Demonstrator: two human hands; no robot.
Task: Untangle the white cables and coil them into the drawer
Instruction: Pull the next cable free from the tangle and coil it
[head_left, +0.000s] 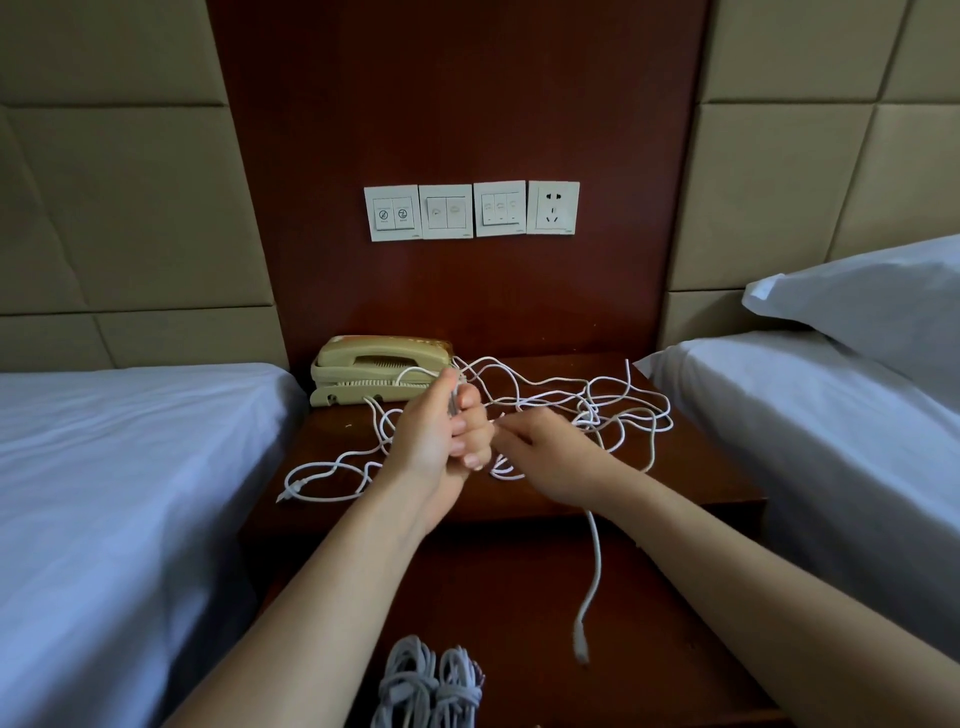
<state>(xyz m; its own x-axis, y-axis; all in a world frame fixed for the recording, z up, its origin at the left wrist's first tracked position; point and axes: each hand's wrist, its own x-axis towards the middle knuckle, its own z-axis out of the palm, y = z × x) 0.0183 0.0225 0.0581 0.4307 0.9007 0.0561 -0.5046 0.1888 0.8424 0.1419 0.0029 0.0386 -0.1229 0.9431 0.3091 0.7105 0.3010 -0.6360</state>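
A tangle of white cables (613, 410) sprawls over the dark wooden nightstand top (691, 467). My left hand (441, 436) is raised above it and grips a bunch of cable strands in a fist. Beside it, my right hand (545, 452) pinches a strand close to the left fist. One loose cable end (584, 634) with a plug hangs down over the nightstand's front edge. Two coiled white cables (431, 686) lie in the open drawer (545, 597) below.
A beige telephone (379, 369) sits at the nightstand's back left, touched by cable loops. Beds with white sheets flank both sides: the left bed (130, 493), and the right bed (831, 415) with a pillow (872, 306). Switches and a socket (471, 209) are on the wall panel.
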